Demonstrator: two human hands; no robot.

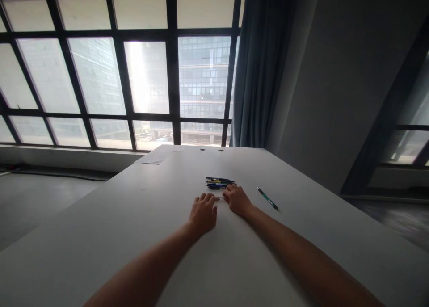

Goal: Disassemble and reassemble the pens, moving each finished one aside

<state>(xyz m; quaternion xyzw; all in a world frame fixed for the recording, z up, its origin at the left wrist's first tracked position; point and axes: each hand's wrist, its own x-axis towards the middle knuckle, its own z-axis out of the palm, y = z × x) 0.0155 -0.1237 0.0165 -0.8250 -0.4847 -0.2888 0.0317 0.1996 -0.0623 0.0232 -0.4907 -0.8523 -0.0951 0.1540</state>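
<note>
Both my arms reach out over a white table [134, 217]. My left hand [203, 213] lies palm down on the tabletop, fingers together. My right hand [237, 199] rests beside it, its fingertips touching the near edge of a small pile of pens [218, 182], dark, blue and yellow. Something thin and pale seems to lie between the two hands' fingertips; I cannot tell what it is. A single green pen [267, 198] lies apart, to the right of my right hand.
A sheet of paper [160, 155] lies at the table's far left corner. Two cable holes [211, 150] sit near the far edge. Beyond are large windows [134, 74], a blue curtain [258, 65] and a grey wall [335, 83] on the right.
</note>
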